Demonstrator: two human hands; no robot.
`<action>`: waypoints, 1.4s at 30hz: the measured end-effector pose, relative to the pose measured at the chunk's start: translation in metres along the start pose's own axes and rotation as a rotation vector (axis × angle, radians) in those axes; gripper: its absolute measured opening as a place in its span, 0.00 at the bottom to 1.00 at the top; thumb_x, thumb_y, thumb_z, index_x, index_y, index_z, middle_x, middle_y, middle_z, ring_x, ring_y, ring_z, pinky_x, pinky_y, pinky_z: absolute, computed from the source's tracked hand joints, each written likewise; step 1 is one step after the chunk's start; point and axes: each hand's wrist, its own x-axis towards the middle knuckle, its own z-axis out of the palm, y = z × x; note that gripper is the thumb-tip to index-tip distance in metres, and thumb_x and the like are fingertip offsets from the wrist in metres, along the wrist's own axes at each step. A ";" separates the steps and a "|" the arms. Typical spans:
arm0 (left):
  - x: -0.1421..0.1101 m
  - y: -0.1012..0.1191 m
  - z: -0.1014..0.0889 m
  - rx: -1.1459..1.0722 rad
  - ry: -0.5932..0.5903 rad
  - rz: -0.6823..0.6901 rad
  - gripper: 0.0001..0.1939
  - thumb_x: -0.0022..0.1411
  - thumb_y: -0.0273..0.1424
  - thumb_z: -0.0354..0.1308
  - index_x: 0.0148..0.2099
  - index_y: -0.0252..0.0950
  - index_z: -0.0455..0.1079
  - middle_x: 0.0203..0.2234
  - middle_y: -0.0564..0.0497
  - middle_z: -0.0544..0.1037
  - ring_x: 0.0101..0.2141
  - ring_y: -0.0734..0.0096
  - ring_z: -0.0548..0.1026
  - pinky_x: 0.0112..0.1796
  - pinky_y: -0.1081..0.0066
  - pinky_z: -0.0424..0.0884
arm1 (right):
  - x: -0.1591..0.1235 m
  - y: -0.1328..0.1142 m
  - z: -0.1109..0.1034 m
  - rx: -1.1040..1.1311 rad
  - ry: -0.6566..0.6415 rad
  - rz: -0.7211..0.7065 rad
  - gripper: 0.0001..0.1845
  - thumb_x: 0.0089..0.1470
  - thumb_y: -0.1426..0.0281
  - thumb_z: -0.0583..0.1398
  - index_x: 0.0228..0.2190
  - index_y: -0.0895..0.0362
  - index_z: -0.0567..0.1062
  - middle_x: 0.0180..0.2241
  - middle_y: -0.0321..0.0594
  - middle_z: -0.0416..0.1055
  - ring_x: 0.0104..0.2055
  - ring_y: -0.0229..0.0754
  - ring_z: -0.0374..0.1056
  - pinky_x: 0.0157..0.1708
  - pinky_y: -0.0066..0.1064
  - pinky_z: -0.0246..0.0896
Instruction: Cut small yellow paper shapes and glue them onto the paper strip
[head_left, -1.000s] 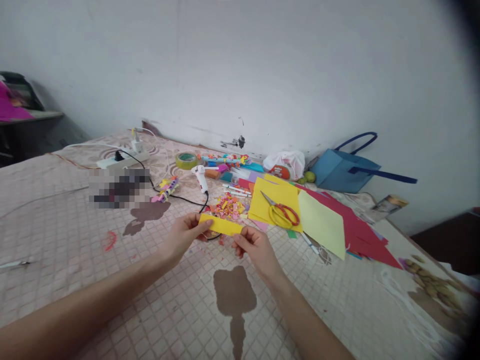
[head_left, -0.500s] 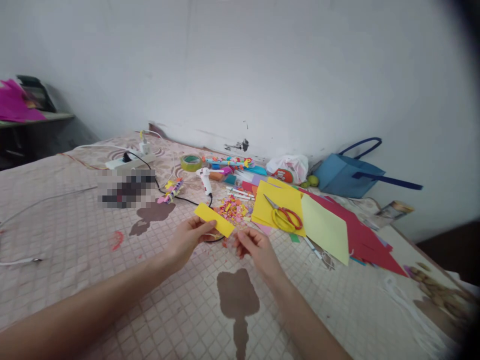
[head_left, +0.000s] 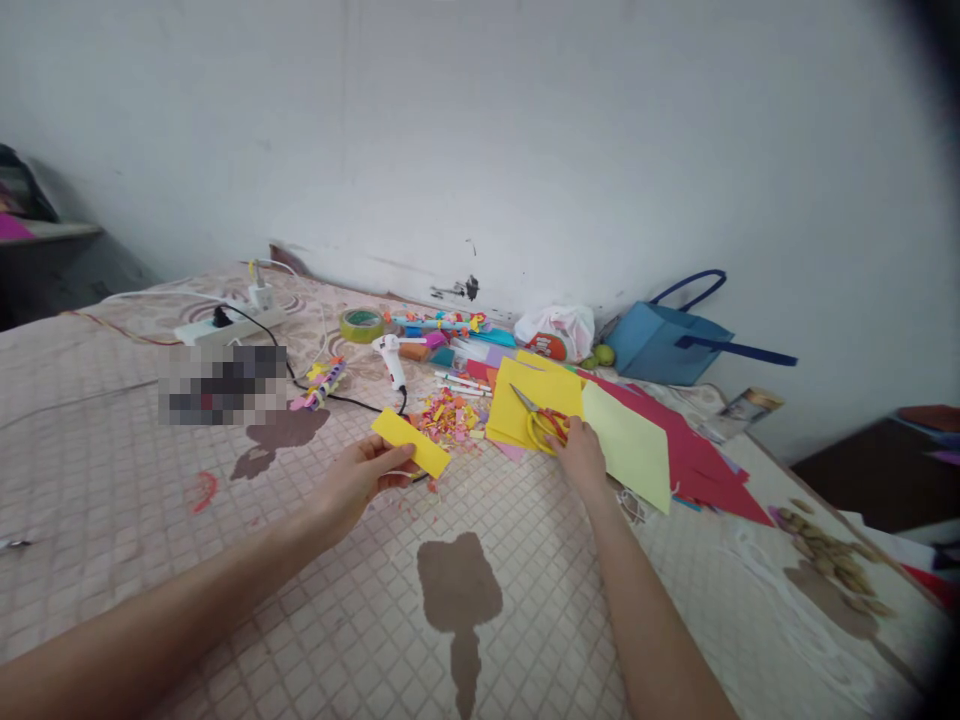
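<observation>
A yellow paper strip (head_left: pixel 429 455) is pinched between the thumb and fingers of my left hand (head_left: pixel 367 478), tilted down to the right above the table. My right hand (head_left: pixel 581 455) is at the handles of the scissors (head_left: pixel 534 412), its fingers closed over the loops; the fingertips are partly hidden. The scissors have red and yellow handles and lie on yellow sheets (head_left: pixel 506 400), blades pointing up and left. Small colourful paper scraps (head_left: pixel 450 415) are heaped between my hands.
A white glue gun (head_left: pixel 390 360) stands behind the scraps, its black cord running to a power strip (head_left: pixel 217 325). Green tape (head_left: pixel 361 323), a pale yellow sheet (head_left: pixel 626 440), red sheets (head_left: pixel 701 460) and a blue bag (head_left: pixel 660 345) lie farther back and right.
My right hand has let go of the yellow strip and moved right to the scissors' handles. My left hand keeps the strip, now slanted. The view has shifted slightly.
</observation>
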 end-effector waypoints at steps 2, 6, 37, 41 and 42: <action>0.000 0.000 -0.001 0.001 0.003 -0.001 0.13 0.51 0.33 0.63 0.37 0.31 0.71 0.33 0.45 0.79 0.30 0.71 0.76 0.31 0.75 0.70 | 0.000 -0.002 0.004 0.001 0.005 0.025 0.09 0.43 0.74 0.60 0.30 0.56 0.66 0.35 0.49 0.65 0.45 0.55 0.60 0.42 0.42 0.54; -0.001 0.003 0.000 -0.001 0.027 0.005 0.11 0.51 0.33 0.63 0.36 0.32 0.70 0.32 0.45 0.79 0.29 0.71 0.76 0.29 0.75 0.71 | -0.001 -0.009 0.003 0.087 0.045 0.067 0.08 0.44 0.75 0.58 0.31 0.58 0.67 0.38 0.54 0.65 0.49 0.59 0.56 0.44 0.45 0.51; 0.014 0.014 0.036 -0.052 -0.020 -0.022 0.10 0.51 0.31 0.63 0.36 0.30 0.72 0.27 0.46 0.79 0.25 0.75 0.76 0.27 0.78 0.72 | -0.098 -0.123 0.008 1.237 -0.462 0.157 0.17 0.40 0.58 0.66 0.29 0.55 0.69 0.18 0.29 0.62 0.18 0.32 0.57 0.19 0.25 0.53; 0.020 0.026 0.020 -0.199 0.058 -0.051 0.07 0.53 0.27 0.61 0.36 0.30 0.71 0.27 0.46 0.80 0.26 0.74 0.77 0.28 0.80 0.74 | -0.116 -0.141 0.007 1.332 -0.603 0.139 0.27 0.43 0.43 0.56 0.28 0.54 0.67 0.15 0.28 0.54 0.15 0.34 0.53 0.16 0.26 0.49; 0.021 0.030 0.016 -0.235 0.075 -0.056 0.06 0.54 0.25 0.60 0.36 0.30 0.71 0.27 0.47 0.80 0.26 0.73 0.78 0.28 0.80 0.74 | -0.123 -0.147 0.006 1.371 -0.662 0.147 0.30 0.41 0.40 0.54 0.28 0.55 0.68 0.15 0.28 0.54 0.16 0.34 0.53 0.16 0.27 0.49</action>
